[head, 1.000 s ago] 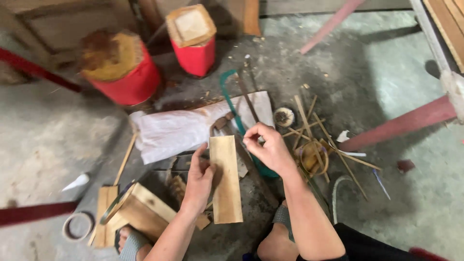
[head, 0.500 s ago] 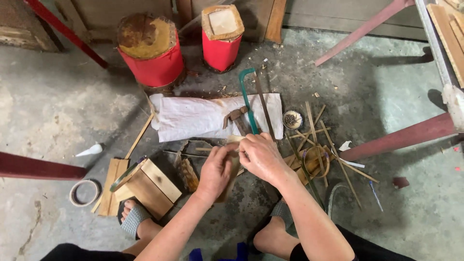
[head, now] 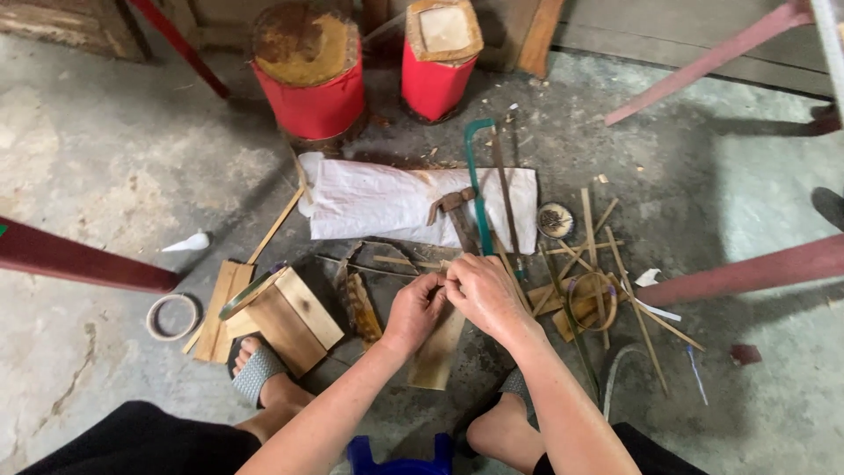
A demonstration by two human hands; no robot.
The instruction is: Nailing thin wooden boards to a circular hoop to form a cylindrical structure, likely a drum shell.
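Pinched together, left hand [head: 413, 310] and right hand [head: 482, 295] clamp a thin pale bamboo strip [head: 400, 262] above a flat wooden board [head: 437, 352].

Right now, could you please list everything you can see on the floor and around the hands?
drums: two, red, top centre
white sack: one, flat, below the drums
hacksaw: one, green frame, on the sack
hammer: one, on the sack
wooden board: one, pale, under the hands
wooden box: one, pale, left of the hands
tape roll: one, far left
bamboo strips: many, tan, right of the hands
blue stool: one, bottom centre
left hand: fingers pinching a thin strip
right hand: fingers pinching the same strip
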